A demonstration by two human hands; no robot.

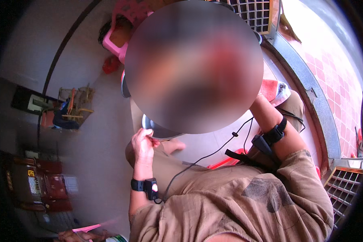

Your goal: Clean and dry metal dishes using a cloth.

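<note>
My left hand (144, 141) is at the lower left of a large blurred patch, its thumb and fingers pinched on the rim of a round metal basin (166, 132). Only the near edge of this basin shows; the blur covers the rest and anything in it. My right forearm (270, 116) reaches up into the blur's right side. Nearly all of the right hand is hidden there, so its grip cannot be seen. Beside that wrist, a red and white cloth (270, 90) lies by my knee. Both forearms wear black strapped devices, joined to a black cable (199, 158).
A pink plastic stool (115, 45) stands at the upper left, near a red object (111, 64). Red plastic (227, 158) shows beneath me. To the right runs a door threshold (308, 84), with grilles (345, 187) and pink paving (329, 81). Wooden furniture (78, 103) stands far left.
</note>
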